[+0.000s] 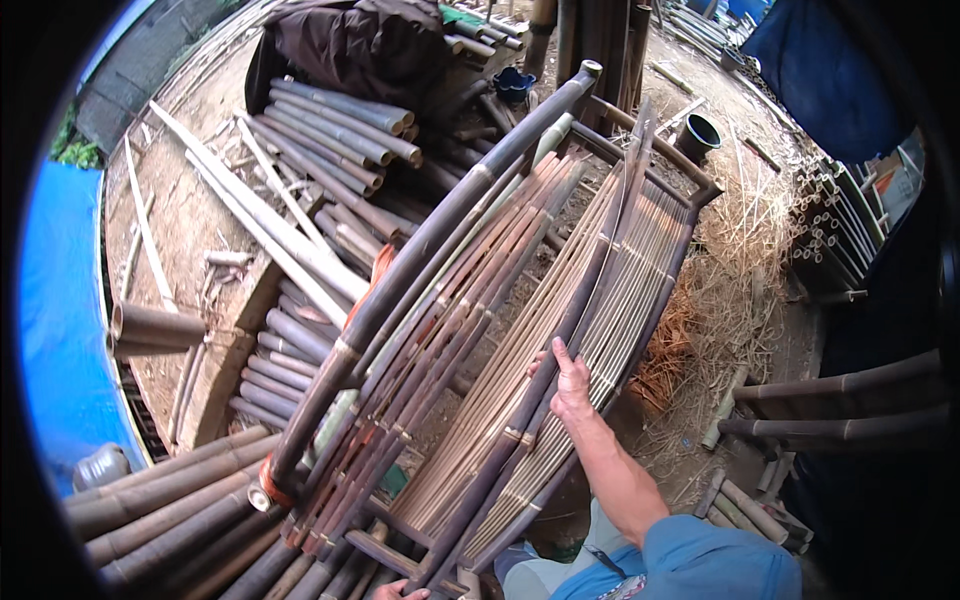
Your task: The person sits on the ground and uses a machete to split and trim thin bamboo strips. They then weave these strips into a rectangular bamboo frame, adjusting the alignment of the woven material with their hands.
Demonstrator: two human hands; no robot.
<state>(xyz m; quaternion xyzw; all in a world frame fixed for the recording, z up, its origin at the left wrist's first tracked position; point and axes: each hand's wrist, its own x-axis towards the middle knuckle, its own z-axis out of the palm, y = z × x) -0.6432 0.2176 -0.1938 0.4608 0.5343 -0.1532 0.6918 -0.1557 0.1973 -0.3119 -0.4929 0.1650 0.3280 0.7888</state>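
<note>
Several curved bamboo slat panels (610, 290) lean together in a stack in front of me, framed by dark bamboo poles. My right hand (567, 380) is closed around a dark frame pole (560, 340) that runs up the middle of the front panel. A thick dark bamboo pole (430, 240) lies diagonally along the left side of the stack. Only the fingertips of my left hand (398, 592) show at the lower edge, beside the bottom crossbar (385, 555) of the panels. Its grip is hidden.
Bamboo poles lie stacked at the left (330, 130) and lower left (160, 510). A dark cloth bundle (350, 40) sits on top at the back. A black pot (697, 135), cut bamboo tubes (835, 235) and straw shavings (740, 260) are at the right. A blue tarp (60, 320) lies far left.
</note>
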